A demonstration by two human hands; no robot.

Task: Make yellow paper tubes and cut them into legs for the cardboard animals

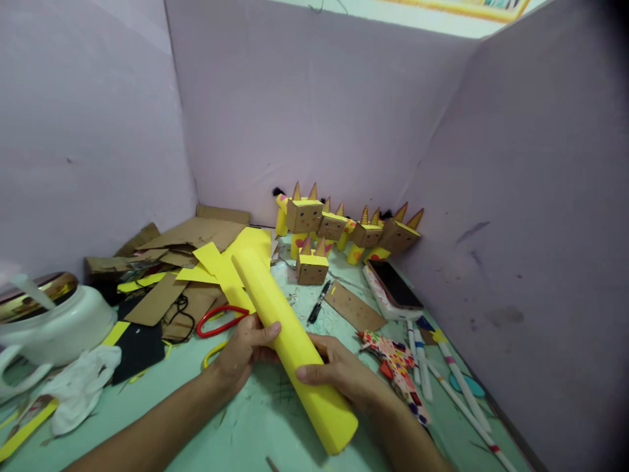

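Note:
A long yellow paper tube (295,334) lies slanted across the middle of the view, its near end toward the lower right. My left hand (248,347) grips its left side, thumb on top. Lower down, my right hand (339,370) is wrapped round the right side, its thumb also on the paper. Both sets of fingers are partly hidden beneath the tube. Red-handled scissors (221,321) lie just beyond my left hand, next to a yellow handle (212,354). A black pen (319,303) rests past the tube, near a small cardboard box head (312,269) with pointed ears.
Cardboard scraps (196,233) and yellow paper sheets (250,246) pile up at the left back. A white pot (73,321) stands far left beside a crumpled tissue (86,387). Several cardboard-headed figures (304,216) line the back. A phone (396,283), patterned glue gun (393,357) and white markers (462,377) lie right.

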